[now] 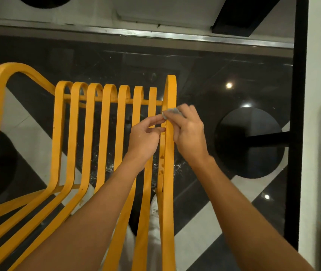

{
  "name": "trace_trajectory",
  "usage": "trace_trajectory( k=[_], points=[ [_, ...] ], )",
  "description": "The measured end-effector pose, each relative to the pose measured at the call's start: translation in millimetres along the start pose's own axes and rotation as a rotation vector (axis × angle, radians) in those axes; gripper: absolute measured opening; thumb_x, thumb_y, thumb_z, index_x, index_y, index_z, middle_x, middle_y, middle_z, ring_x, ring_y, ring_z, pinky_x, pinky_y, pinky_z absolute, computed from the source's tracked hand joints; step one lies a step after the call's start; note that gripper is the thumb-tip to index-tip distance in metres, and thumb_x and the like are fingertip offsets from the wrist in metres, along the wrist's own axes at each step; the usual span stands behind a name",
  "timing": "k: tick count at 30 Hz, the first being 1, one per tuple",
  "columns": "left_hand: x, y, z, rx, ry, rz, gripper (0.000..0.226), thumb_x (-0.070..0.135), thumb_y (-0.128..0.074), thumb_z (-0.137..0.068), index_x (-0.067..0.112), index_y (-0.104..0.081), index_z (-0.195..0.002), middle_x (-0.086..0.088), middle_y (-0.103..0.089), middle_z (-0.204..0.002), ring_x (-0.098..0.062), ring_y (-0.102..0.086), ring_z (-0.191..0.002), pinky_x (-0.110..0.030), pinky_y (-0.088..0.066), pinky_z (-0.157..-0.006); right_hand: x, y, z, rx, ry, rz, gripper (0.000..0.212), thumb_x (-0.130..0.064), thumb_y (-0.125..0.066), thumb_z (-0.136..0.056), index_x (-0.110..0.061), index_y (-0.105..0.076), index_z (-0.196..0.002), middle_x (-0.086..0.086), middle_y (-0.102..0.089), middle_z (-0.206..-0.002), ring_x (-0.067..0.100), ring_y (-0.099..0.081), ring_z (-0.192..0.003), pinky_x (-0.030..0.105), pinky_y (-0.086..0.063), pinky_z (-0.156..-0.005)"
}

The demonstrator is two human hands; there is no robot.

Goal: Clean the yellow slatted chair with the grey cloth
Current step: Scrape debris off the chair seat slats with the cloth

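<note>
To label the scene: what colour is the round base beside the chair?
Black; the round base shows best in the head view.

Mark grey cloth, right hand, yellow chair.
grey cloth [172, 111]: head view, patch showing at the fingertips.
right hand [189, 133]: head view, back of the hand.
yellow chair [168, 212]: head view, bare stretch of the rightmost slat.

The single head view looks steeply down, close over the yellow slatted chair [105, 133] and floor [214, 85].
</note>
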State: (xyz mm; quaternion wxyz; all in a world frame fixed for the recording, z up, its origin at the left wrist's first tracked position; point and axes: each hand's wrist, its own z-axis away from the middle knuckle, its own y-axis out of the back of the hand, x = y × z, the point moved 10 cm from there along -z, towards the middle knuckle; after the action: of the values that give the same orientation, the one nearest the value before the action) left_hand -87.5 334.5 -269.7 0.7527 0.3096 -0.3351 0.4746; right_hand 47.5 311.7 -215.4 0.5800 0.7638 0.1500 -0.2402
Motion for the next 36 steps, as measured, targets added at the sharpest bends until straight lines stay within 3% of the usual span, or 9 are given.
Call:
trace_trajectory(
  k=[4, 7, 11, 16, 20, 23, 25, 31, 36],
  points=[
    [-9, 0, 8, -0.011, 0.017, 0.025, 0.041, -0.001, -0.058, -0.103, 0.027, -0.070, -0.130, 0.015, -0.073, -0.120, 0.005, -0.071, -0.101, -0.018, -0.059, -0.083, 3, 1, 17, 0.019, -0.023, -0.094, 0.020, -0.002, -0.071, -0.097, -0.008, -0.078, -0.116, 0.008, -0.063, -0.103, 0.020, -0.057, -0.095, 0.030, -0.053, -0.077],
    [-10, 0, 12, -0.011, 0.027, 0.004, 0.039, 0.002, -0.060, -0.103, 0.026, -0.070, -0.132, 0.017, -0.072, -0.120, 0.003, -0.070, -0.104, -0.007, -0.054, -0.071, 10, 3, -13, 0.027, -0.034, -0.089, 0.016, -0.007, -0.071, -0.098, -0.008, -0.079, -0.112, 0.007, -0.058, -0.099, 0.012, -0.053, -0.094, 0.014, -0.047, -0.078],
    [-8, -2, 17, -0.013, 0.020, -0.033, 0.038, 0.007, -0.062, -0.104, 0.032, -0.071, -0.131, 0.021, -0.070, -0.120, 0.006, -0.064, -0.104, -0.005, -0.051, -0.064, 17, 3, -62, 0.059, -0.023, -0.007, 0.017, -0.013, -0.069, -0.099, -0.009, -0.080, -0.111, 0.010, -0.059, -0.100, 0.015, -0.054, -0.095, 0.027, -0.053, -0.078],
    [-16, 2, 22, -0.002, 0.038, -0.001, 0.037, 0.003, -0.062, -0.102, 0.028, -0.072, -0.129, 0.017, -0.072, -0.121, -0.001, -0.067, -0.111, -0.024, -0.056, -0.090, 6, 1, -25, 0.010, -0.002, -0.001, 0.017, -0.009, -0.070, -0.100, -0.008, -0.078, -0.114, 0.008, -0.057, -0.101, 0.020, -0.058, -0.096, 0.036, -0.057, -0.078],
    [-27, 5, 32, -0.015, 0.101, 0.079, 0.035, 0.002, -0.062, -0.102, 0.025, -0.072, -0.126, 0.013, -0.076, -0.116, -0.006, -0.072, -0.109, -0.031, -0.056, -0.088, -9, -2, 43, -0.050, 0.014, 0.010, 0.026, -0.001, -0.075, -0.094, -0.009, -0.074, -0.120, 0.005, -0.058, -0.102, 0.018, -0.053, -0.093, 0.034, -0.053, -0.074],
    [-33, 3, 40, -0.029, 0.106, 0.042, 0.035, 0.004, -0.066, -0.099, 0.032, -0.074, -0.118, 0.015, -0.076, -0.114, -0.008, -0.068, -0.114, -0.036, -0.056, -0.098, -17, -2, 64, -0.093, 0.007, -0.003, 0.031, 0.001, -0.078, -0.092, -0.010, -0.074, -0.120, 0.004, -0.060, -0.103, 0.019, -0.054, -0.094, 0.033, -0.054, -0.074],
    [-33, 1, 43, -0.034, 0.087, 0.012, 0.032, 0.010, -0.068, -0.100, 0.033, -0.074, -0.122, 0.016, -0.074, -0.117, -0.004, -0.066, -0.114, -0.033, -0.055, -0.098, -16, 0, 52, -0.076, 0.011, 0.003, 0.025, 0.000, -0.077, -0.092, -0.010, -0.076, -0.115, 0.005, -0.059, -0.101, 0.020, -0.055, -0.094, 0.034, -0.055, -0.071],
    [-32, -2, 44, -0.014, 0.053, -0.053, 0.034, 0.015, -0.073, -0.099, 0.029, -0.071, -0.130, 0.016, -0.072, -0.120, 0.002, -0.066, -0.104, -0.019, -0.050, -0.076, -2, -1, -10, -0.007, -0.035, 0.082, 0.019, -0.003, -0.071, -0.096, -0.009, -0.079, -0.112, 0.009, -0.058, -0.103, 0.026, -0.056, -0.095, 0.043, -0.057, -0.072],
    [-35, 1, 49, -0.033, 0.031, -0.068, 0.034, 0.013, -0.070, -0.100, 0.032, -0.072, -0.128, 0.018, -0.072, -0.121, 0.000, -0.065, -0.111, -0.028, -0.056, -0.092, -13, 7, 46, -0.033, -0.057, -0.008, 0.023, 0.000, -0.070, -0.096, -0.007, -0.076, -0.116, 0.010, -0.058, -0.100, 0.024, -0.055, -0.092, 0.039, -0.054, -0.075]
  ],
)
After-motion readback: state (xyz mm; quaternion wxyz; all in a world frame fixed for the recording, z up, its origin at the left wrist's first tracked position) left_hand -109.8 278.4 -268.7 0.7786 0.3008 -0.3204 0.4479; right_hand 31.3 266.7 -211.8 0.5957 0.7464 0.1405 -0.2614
